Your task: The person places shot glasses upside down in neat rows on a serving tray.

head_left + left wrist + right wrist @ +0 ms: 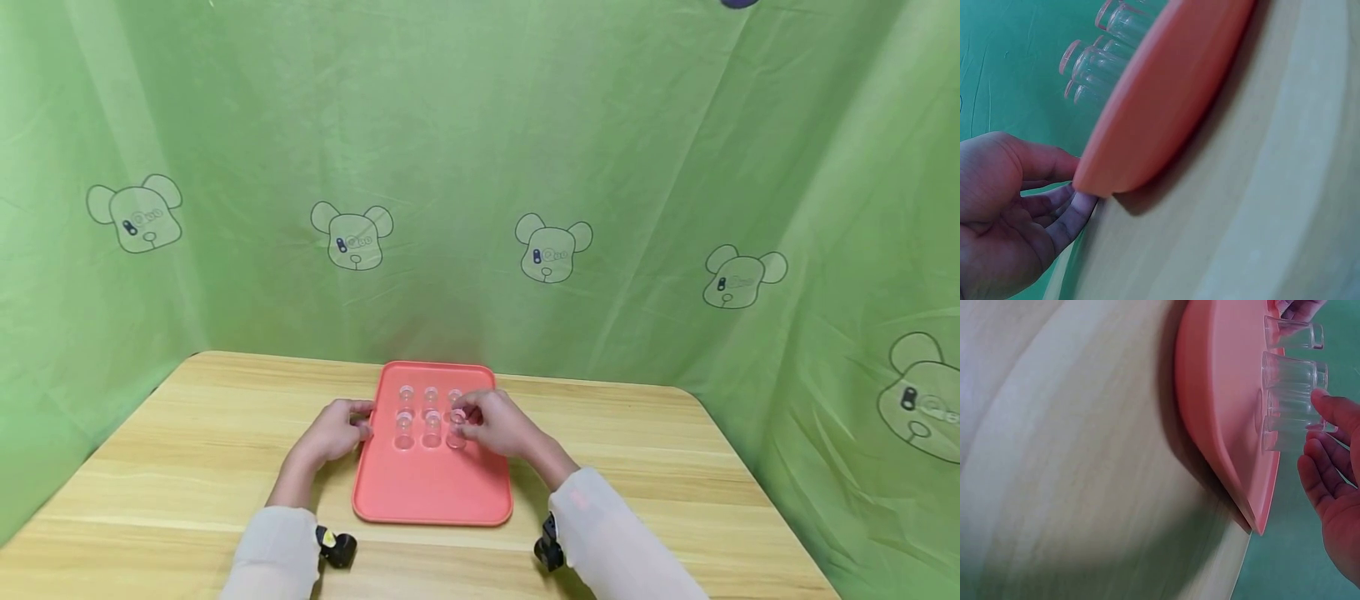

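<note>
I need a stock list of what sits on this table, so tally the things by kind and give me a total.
Small clear glasses: 6, standing in two rows of three
Pink tray: 1, holding the glasses on the wooden table
Total: 7 things
The right hand touches the glass at the right end of the near row; the left hand rests at the tray's left edge.

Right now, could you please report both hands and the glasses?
Left hand touches tray edge. Right hand fingers on near-right glass. Six glasses upright.
</note>
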The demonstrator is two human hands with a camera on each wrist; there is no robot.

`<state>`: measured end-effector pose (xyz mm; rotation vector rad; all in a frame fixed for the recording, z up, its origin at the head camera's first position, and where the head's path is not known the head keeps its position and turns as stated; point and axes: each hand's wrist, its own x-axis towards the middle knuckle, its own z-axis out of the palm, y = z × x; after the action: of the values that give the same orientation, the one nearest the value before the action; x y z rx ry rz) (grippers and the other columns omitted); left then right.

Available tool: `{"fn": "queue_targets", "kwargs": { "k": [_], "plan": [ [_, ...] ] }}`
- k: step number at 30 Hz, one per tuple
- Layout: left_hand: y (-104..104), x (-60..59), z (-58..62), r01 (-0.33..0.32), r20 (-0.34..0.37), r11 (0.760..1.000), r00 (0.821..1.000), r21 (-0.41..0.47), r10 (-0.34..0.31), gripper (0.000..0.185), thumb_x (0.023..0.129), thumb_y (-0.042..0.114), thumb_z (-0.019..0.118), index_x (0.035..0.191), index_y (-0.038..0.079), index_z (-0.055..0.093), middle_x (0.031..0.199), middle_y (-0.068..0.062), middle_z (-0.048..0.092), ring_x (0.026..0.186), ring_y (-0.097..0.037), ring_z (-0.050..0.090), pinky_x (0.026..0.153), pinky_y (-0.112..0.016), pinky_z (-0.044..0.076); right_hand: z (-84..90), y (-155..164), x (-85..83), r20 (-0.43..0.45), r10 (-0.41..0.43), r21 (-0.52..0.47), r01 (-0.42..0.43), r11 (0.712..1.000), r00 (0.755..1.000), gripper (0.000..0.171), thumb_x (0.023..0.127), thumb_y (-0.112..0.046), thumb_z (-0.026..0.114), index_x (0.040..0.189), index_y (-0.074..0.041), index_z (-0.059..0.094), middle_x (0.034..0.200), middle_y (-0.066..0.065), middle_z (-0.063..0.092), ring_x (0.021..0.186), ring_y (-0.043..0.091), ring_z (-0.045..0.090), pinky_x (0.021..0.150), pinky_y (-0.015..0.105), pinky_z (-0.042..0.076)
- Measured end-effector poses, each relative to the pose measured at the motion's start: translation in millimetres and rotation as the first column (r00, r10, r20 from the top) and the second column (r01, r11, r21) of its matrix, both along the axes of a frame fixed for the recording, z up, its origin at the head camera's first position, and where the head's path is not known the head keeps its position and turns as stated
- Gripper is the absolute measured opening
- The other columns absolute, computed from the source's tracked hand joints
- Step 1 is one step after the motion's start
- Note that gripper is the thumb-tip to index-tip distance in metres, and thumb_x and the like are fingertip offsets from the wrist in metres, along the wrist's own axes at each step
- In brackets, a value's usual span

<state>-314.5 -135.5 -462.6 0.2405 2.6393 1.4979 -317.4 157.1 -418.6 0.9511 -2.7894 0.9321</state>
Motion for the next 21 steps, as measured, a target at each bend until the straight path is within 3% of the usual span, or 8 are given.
{"fn": "queue_targets", "kwargs": {
  "k": [13,21],
  "plan": [
    [-1.0,-0.4,-1.0,-0.002,-0.003,1.000,1.000,-0.004,0.002,0.046,0.093,-0.005,0.060,0.139,-0.009,0.057,0.125,-0.020,0.067,0.098,-0.023,0.064,0.076,-0.031,0.054,-5.2,-0.5,-0.4,0.071,-0.026,0.002,0.026,1.000,0.997,0.021,0.087,-0.001,0.076,0.108,-0.004,0.074,0.088,-0.004,0.066,0.080,0.011,0.061,0.071,0.024,0.055],
    [-1.0,-1.1,-2.3,0.002,-0.006,1.000,1.000,-0.001,-0.002,0.046,0.093,-0.006,0.061,0.138,-0.009,0.057,0.122,-0.020,0.068,0.096,-0.022,0.064,0.076,-0.032,0.054,-10.1,-0.1,-0.1,0.071,-0.025,-0.016,0.027,1.000,0.997,0.021,0.088,-0.005,0.078,0.109,-0.005,0.074,0.089,-0.004,0.067,0.080,0.011,0.061,0.072,0.025,0.055]
  ]
}}
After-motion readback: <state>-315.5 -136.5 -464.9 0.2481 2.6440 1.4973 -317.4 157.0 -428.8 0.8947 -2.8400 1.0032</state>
